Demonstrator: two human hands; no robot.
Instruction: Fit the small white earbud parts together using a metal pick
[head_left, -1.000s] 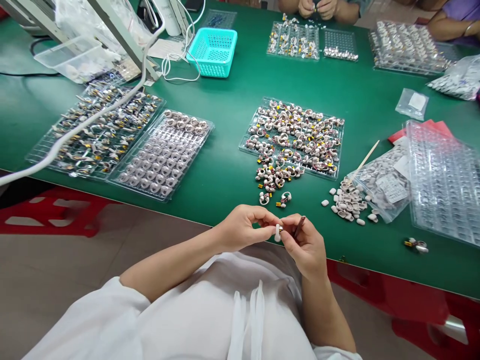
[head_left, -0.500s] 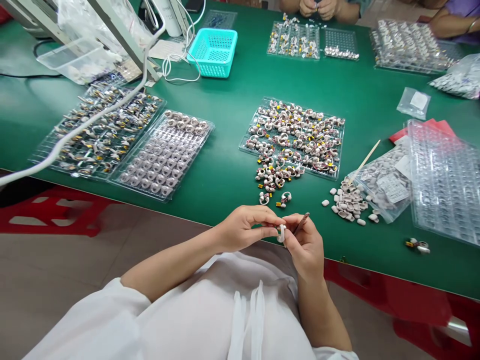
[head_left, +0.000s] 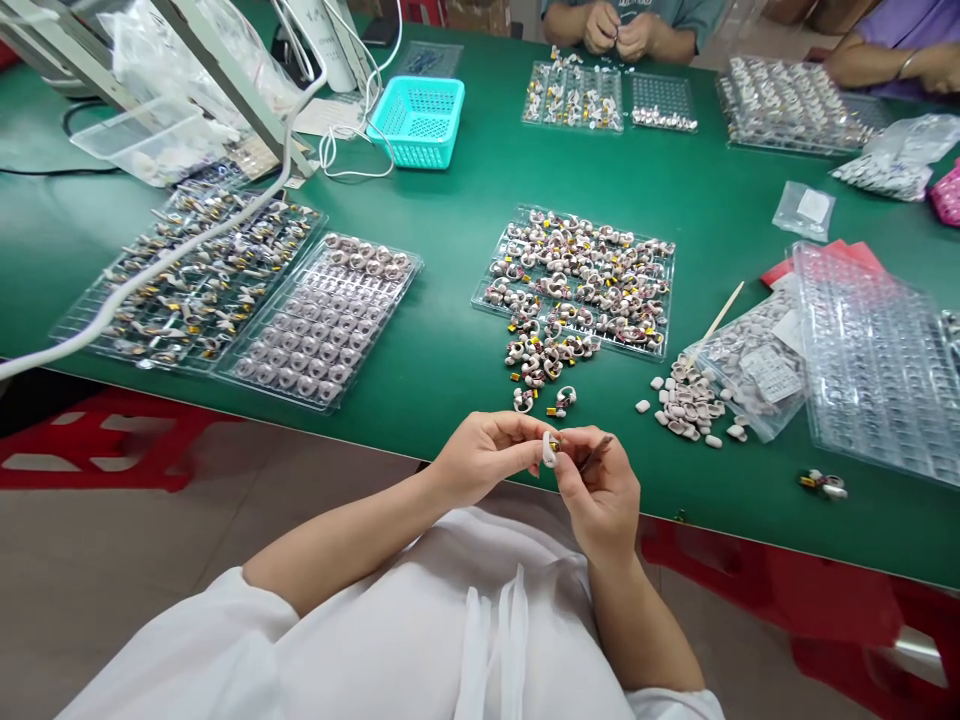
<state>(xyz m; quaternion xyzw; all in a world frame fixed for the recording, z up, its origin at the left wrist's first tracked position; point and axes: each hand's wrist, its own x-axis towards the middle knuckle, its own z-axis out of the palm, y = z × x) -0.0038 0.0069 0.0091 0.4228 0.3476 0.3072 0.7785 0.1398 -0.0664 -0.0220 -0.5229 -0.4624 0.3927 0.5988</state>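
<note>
A small white curved earphone part (head_left: 549, 453) with a dark and yellow inside is pinched in the fingertips of my left hand (head_left: 484, 458), over the table's front edge. My right hand (head_left: 606, 495) touches the same part with thumb and forefinger. A slim dark tool, like tweezers (head_left: 598, 452), lies between the right fingers; its far end is hidden. Just beyond my hands is a loose pile of similar earphone parts (head_left: 544, 355) with yellow tabs. Two of them lie closest to my fingers.
A clear tray (head_left: 484, 290) full of earphone parts stands behind the pile. Two more filled trays (head_left: 330, 400) lie left, under a white cable (head_left: 172, 255). At right are small pale caps (head_left: 682, 408), a plastic bag (head_left: 772, 415) and stacked clear trays (head_left: 877, 370). Co-workers' hands (head_left: 619, 32) show across the table.
The white earphone part has turned in my fingertips, so its dark and yellow inside shows more. Both hands have shifted slightly left in the picture. The view has tilted up a little.
</note>
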